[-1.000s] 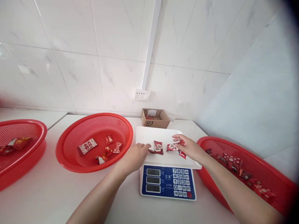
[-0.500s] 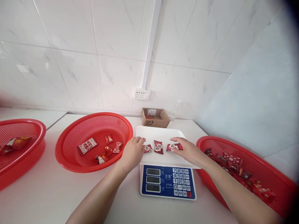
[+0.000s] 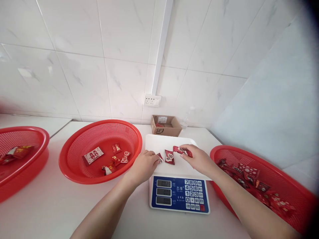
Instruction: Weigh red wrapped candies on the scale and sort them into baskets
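Mid-frame, right hand [image 3: 199,159] is now lifting its pinched right packet [image 3: 181,151], left hand [image 3: 145,166] is pinching left packet [image 3: 160,158], leaving middle packet [image 3: 169,157] loose on scale pan [image 3: 159,141].

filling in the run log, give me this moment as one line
left hand: touching left packet; right hand: gripping right packet; middle packet: lying on scale pan between hands; right basket: packets inside

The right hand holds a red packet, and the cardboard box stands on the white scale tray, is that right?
No, the cardboard box stands behind the white scale tray, not on it, as the head view shows. The right hand does hold a red packet.
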Available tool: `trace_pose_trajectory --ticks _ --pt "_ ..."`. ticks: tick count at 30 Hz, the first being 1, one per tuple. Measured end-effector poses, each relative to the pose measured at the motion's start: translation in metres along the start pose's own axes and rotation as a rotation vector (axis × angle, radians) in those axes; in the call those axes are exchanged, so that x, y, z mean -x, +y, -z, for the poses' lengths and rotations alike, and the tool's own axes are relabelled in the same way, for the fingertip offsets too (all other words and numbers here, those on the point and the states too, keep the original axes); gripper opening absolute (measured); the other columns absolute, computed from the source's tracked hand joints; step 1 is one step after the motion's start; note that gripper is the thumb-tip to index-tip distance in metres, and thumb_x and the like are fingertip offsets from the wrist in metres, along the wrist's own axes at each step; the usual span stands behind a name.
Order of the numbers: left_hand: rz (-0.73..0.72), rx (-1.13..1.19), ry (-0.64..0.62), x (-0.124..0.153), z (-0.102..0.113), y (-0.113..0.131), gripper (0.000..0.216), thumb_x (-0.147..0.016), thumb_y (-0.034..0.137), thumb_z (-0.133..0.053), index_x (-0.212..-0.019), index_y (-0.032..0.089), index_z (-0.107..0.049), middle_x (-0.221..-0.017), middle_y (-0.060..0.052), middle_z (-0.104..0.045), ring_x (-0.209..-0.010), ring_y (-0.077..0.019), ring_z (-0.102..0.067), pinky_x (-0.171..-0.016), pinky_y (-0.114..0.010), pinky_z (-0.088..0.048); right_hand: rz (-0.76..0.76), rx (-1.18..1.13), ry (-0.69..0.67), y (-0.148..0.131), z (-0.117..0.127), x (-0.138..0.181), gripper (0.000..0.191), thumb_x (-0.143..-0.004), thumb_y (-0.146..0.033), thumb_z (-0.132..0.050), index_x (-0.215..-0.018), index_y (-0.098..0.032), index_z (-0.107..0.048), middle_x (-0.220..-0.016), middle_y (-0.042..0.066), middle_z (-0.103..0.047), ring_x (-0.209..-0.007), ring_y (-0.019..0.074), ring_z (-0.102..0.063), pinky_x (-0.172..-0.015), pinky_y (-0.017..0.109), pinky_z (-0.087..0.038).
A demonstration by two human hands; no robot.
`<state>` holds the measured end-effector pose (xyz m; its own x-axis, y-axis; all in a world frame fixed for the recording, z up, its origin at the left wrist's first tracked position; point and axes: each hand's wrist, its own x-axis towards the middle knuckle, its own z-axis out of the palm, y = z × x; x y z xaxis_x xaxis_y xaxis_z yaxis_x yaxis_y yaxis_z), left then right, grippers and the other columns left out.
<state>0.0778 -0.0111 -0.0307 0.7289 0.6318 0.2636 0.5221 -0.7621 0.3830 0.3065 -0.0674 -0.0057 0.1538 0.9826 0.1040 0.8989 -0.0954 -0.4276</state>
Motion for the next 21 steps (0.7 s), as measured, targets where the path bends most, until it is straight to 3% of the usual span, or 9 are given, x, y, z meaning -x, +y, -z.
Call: trace_pose_trajectory --ticks 4,8,13,21 --pt "-0.032 0.005 -0.006 0.0 -0.005 0.0 0.032 -0.095 0.027 -0.037 -0.097 0.019 -0.067 -0.093 -0.008 -0.066 -0.088 -0.0204 -0.058 -0.082 -0.033 -0.044 0.061 -0.069 -0.03 -0.014 -0.01 -0.005 0.028 -0.082 -0.035 -0.05 -0.107 -0.026 -0.059 -0.114 0.004 -0.061 -0.104 0.0205 -0.056 -0.087 0.032 -0.042" --pt "-0.038 0.02 -0.016 0.0 -0.007 0.001 0.031 -0.095 0.026 -0.037 -0.1 0.019 -0.067 -0.093 -0.008 -0.066 -0.089 -0.0206 -0.058 -0.083 -0.033 -0.044 0.034 0.122 -0.142 -0.03 -0.02 -0.01 0.022 -0.081 -0.04 -0.052 -0.097 -0.028 -0.062 -0.104 0.003 -0.063 -0.09 0.0207 -0.06 -0.072 0.03 -0.042" --pt "-0.012 0.065 -0.029 0.0 -0.005 0.003 0.025 -0.092 0.024 -0.042 -0.097 0.019 -0.066 -0.096 -0.008 -0.065 -0.092 -0.0207 -0.058 -0.082 -0.032 -0.045 -0.012 0.392 -0.211 -0.044 -0.024 -0.016 0.035 -0.078 -0.053 -0.052 -0.097 -0.023 -0.055 -0.095 0.008 -0.064 -0.084 0.0257 -0.062 -0.059 0.03 -0.037" --pt "0.011 0.107 -0.027 0.001 -0.004 0.004 0.023 -0.092 0.023 -0.042 -0.097 0.018 -0.064 -0.101 -0.007 -0.063 -0.094 -0.0204 -0.057 -0.082 -0.031 -0.045 0.015 0.387 -0.178 -0.039 -0.026 -0.015 0.017 -0.079 -0.032 -0.048 -0.093 -0.025 -0.056 -0.095 0.004 -0.065 -0.081 0.0214 -0.061 -0.055 0.026 -0.031"
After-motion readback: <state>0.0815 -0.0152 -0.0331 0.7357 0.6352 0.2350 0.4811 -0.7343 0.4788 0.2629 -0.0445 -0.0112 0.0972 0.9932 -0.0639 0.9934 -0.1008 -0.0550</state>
